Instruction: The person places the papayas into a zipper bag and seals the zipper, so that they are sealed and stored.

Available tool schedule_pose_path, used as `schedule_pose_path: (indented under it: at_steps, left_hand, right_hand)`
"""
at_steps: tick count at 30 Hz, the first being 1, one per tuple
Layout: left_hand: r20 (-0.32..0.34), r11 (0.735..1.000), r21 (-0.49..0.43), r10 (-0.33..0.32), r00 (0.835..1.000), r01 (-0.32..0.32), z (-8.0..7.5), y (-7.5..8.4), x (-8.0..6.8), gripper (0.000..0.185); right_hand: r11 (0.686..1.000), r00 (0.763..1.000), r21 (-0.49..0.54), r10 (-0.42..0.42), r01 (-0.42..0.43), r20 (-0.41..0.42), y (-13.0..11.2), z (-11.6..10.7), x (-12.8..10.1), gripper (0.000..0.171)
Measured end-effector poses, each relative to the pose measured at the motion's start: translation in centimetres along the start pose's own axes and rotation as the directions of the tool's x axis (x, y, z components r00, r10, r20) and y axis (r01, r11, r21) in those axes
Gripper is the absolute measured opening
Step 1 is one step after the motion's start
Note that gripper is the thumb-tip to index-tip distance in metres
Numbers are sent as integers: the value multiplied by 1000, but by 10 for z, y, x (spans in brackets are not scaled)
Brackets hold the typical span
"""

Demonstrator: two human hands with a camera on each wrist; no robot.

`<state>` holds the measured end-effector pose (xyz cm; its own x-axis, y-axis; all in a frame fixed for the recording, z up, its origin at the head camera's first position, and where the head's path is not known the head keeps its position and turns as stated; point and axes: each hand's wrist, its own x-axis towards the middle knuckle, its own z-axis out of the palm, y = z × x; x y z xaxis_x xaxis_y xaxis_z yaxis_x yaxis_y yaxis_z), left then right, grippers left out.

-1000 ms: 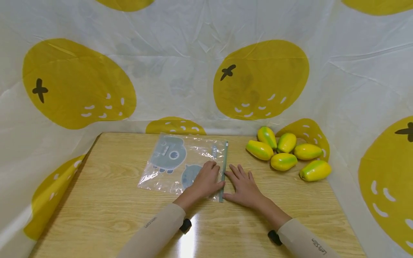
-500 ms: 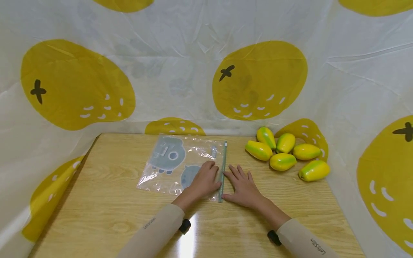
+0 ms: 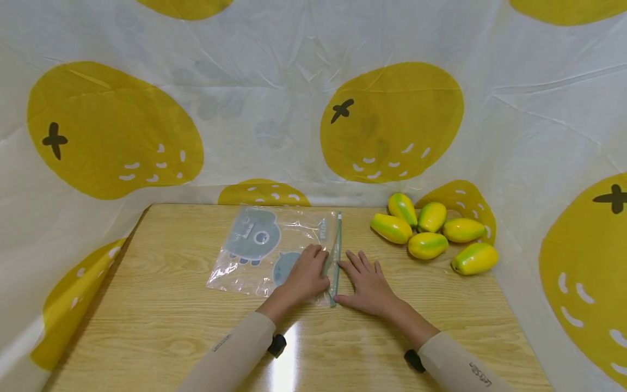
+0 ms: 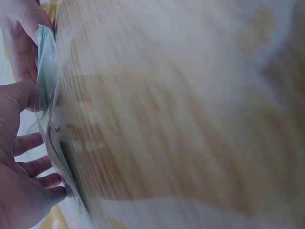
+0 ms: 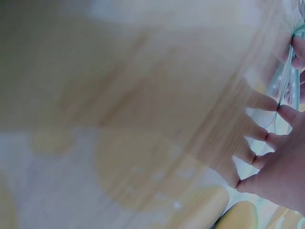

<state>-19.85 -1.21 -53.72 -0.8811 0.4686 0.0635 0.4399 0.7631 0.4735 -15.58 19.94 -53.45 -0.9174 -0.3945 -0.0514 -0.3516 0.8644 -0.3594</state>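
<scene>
Since a second earlier, the zip edge of the bag had been lifted slightly off the table near the hands and bowed leftward, where it had lain straight and flat before. From this it was judged that the mouth of the bag was being worked open.

The left hand was laid on the bag's right end, fingers curled at the zip edge; a pinch on the top layer was suggested by the left wrist view, where thumb and fingers were seen on either side of the plastic, though blur kept it from being certain. The right hand was spread flat on the table just beside the zip edge, fingers straight, thumb tip touching the strip's near end, nothing grasped.

The bag was lying flat on the table's far middle, clear, with blue cartoon figures printed on it. One bag was counted.

Six yellow-green fruits were clustered at the far right corner, well apart from the hands. Two beige sleeves were seen, each with a dark wrist device. A white cloth with large yellow fruit prints was hung behind and around the table.
</scene>
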Motion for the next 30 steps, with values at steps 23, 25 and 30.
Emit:
schedule_pose_path:
  at_steps: [23,25,30]
  left_hand:
    - [65,996,23,90,994,-92,-1,-9,-7,80]
    - [61,994,42,95,994,-98,0,-8,-7,76]
    - [97,992,111,53,994,-64,2,-7,-8,68]
  right_hand:
    - [1000,999,14,-18,18,-27,3,4,0,90]
    - [1000,1000,11,-4,4,-13,4,4,0,90]
    - [1000,1000,1,16,-16,8,3,4,1,90]
